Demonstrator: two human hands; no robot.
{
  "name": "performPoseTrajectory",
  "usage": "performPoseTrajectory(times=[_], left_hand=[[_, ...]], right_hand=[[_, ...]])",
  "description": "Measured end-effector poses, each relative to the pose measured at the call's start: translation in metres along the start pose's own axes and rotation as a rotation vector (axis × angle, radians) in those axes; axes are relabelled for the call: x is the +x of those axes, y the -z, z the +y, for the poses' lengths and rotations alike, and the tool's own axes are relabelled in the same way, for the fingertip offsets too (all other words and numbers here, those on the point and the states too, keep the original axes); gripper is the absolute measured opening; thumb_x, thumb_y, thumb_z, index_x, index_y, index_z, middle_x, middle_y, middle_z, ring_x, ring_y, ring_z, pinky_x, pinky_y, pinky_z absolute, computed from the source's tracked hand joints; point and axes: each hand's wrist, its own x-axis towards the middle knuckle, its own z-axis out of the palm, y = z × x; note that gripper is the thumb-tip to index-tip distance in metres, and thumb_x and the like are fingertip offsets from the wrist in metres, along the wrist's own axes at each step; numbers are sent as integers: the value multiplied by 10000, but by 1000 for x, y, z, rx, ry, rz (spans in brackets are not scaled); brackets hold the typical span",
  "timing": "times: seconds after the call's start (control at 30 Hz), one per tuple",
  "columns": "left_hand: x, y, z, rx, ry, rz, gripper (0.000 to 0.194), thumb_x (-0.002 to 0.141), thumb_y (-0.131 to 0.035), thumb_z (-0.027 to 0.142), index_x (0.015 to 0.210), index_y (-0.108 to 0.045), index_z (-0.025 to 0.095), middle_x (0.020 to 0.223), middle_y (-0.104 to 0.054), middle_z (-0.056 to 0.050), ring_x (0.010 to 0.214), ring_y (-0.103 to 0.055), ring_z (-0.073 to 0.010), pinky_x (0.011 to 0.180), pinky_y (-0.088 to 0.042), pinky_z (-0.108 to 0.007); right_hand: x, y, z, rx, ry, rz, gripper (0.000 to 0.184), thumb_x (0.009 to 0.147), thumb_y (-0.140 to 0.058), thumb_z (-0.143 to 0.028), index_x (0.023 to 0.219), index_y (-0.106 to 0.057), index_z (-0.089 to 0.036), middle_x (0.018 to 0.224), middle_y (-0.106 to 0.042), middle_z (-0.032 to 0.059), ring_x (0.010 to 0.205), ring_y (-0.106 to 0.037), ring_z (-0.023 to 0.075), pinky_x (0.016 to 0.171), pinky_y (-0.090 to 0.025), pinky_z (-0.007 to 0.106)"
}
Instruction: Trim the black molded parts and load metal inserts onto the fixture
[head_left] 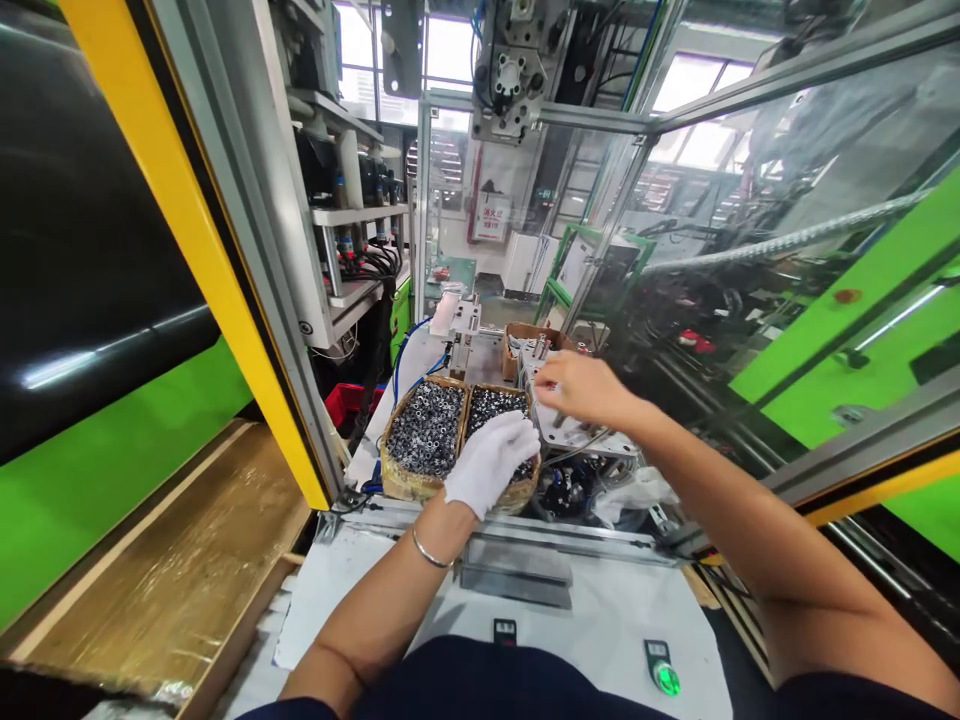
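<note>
My left hand [491, 458], in a white glove, rests with curled fingers over the right-hand wicker basket [517, 498], which is full of small dark metal parts [491, 403]. What its fingers hold is hidden. My bare right hand [583, 388] reaches out over a metal fixture plate [570, 432] just right of the baskets, fingers pinched together near the plate's pins; anything between them is too small to make out. A second basket [401, 482] on the left holds the same kind of parts [426, 428].
A cardboard box [525, 333] stands behind the fixture. A yellow and grey machine frame [225, 250] rises at left, clear guard panels [787, 200] at right. A white bench surface [600, 620] with a green lit button [664, 678] lies near me. A red bin [346, 400] sits low at left.
</note>
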Motion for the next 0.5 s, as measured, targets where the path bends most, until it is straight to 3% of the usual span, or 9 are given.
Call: performPoseTrajectory(times=[0.1,0.17,0.33,0.5], left_hand=[[-1,8,1,9,-64,61,243,729,-605,-41,940,-631,74,923,-733,-146,920,-722,-196,961,-540,-324],[0,13,0,12,-63,87,224,764,-615,3,976,-640,72,973,-734,-164,990,-711,-214,1021,-508,-344],[2,12,-1,35,-4,113,122,852,-607,111,953,-655,61,947,-736,-180,897,-728,-209,962,-543,-367],[-2,6,2,26,11,140,107,889,-568,110,920,-659,65,926,-731,-163,811,-726,-172,882,-572,-323]], right_hand=[[4,-2,48,-44,-283,-75,275,824,-509,-311,889,-749,-193,949,-734,69,873,-629,217,612,-358,265],[5,-10,74,-36,-352,-188,299,811,-505,-316,909,-750,-174,941,-737,75,852,-637,216,613,-371,266],[3,-33,107,147,-233,-436,311,774,-485,-270,853,-744,-117,801,-721,71,743,-623,181,651,-427,253],[3,-43,115,209,-191,-469,297,754,-497,-301,845,-734,-146,791,-714,48,743,-611,176,658,-453,250]])
